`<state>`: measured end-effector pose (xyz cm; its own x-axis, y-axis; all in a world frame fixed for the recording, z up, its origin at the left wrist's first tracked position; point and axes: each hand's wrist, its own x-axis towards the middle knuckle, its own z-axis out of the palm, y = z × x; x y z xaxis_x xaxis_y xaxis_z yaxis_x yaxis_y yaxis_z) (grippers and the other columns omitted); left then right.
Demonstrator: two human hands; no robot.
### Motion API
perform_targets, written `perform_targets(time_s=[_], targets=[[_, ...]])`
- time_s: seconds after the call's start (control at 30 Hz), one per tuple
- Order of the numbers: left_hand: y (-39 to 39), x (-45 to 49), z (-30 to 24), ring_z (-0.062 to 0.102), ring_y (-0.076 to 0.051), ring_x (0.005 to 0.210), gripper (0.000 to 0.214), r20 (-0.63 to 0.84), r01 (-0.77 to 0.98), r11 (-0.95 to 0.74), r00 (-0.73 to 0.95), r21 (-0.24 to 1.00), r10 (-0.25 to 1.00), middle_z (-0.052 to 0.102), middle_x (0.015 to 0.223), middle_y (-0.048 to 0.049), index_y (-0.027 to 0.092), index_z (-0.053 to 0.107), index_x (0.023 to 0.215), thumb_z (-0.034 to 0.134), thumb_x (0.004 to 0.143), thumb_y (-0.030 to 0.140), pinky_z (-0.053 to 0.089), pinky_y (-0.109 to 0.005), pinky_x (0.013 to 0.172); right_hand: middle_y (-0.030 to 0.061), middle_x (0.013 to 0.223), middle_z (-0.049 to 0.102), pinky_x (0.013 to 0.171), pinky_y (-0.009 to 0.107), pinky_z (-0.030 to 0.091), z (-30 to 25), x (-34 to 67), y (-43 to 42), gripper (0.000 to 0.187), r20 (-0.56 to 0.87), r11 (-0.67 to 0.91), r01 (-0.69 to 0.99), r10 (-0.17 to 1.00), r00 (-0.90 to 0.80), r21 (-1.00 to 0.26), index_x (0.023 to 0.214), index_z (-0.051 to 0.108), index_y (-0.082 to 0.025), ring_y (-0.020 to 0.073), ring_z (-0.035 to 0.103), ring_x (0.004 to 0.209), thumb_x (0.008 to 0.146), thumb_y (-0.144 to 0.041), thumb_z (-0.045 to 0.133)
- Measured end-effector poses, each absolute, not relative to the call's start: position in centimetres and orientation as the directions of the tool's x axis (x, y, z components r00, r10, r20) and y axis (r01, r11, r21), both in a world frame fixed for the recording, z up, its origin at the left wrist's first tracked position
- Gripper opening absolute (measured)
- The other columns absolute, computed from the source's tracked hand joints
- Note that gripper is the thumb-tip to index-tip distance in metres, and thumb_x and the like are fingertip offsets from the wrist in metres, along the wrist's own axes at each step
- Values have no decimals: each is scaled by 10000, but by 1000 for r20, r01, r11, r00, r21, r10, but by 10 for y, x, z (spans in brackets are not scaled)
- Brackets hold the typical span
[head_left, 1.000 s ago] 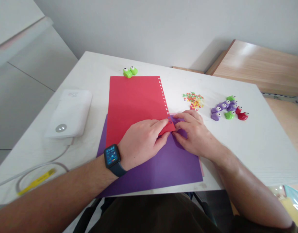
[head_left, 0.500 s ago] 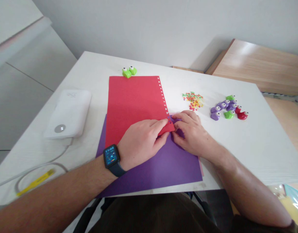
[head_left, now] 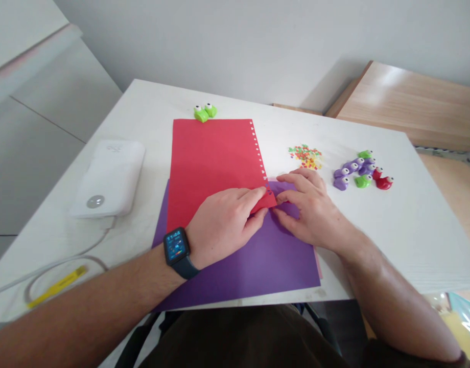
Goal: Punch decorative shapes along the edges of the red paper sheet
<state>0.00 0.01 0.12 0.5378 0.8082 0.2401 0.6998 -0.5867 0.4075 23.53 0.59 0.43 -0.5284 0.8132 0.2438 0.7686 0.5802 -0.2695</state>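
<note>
A red paper sheet (head_left: 212, 163) lies on a purple sheet (head_left: 254, 266) on the white table (head_left: 411, 225). A row of small cut-outs runs down the red sheet's right edge. My left hand (head_left: 223, 222), a smartwatch on its wrist, pinches the red sheet's lower right corner and lifts it slightly. My right hand (head_left: 309, 207) is closed over a small purple thing right at that corner, mostly hidden by the fingers. The two hands almost touch.
A green punch (head_left: 205, 112) stands beyond the red sheet. A pile of confetti (head_left: 306, 156) and a cluster of purple, green and red punches (head_left: 361, 173) lie to the right. A white device (head_left: 110, 176) with a cable sits left. A wooden surface (head_left: 411, 102) adjoins at back right.
My right hand has shifted slightly to the right, away from the red sheet's corner. My left hand keeps the same hold on the corner.
</note>
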Motion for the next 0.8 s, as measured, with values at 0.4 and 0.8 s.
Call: perform_targets(time_s=[0.4,0.8], targets=[[0,-1,0,751,-257,1023,296,249,706,-597,543,381,802,776,1130,-105,164,639,1297,558,1039,286,602,-407,915,83,1371,688,1075,620,450,-5,229,4,43,248,580,772,813,-527,-260,882,760,-245,376,490,1326,903,-234,724],[0,0,0,744,-269,1032,314,231,701,-589,545,402,806,771,1137,-107,157,644,1311,536,1054,301,594,-432,928,113,1363,685,1080,613,443,-7,225,5,61,228,591,771,806,-547,-238,921,714,-216,378,490,1311,935,-219,654]])
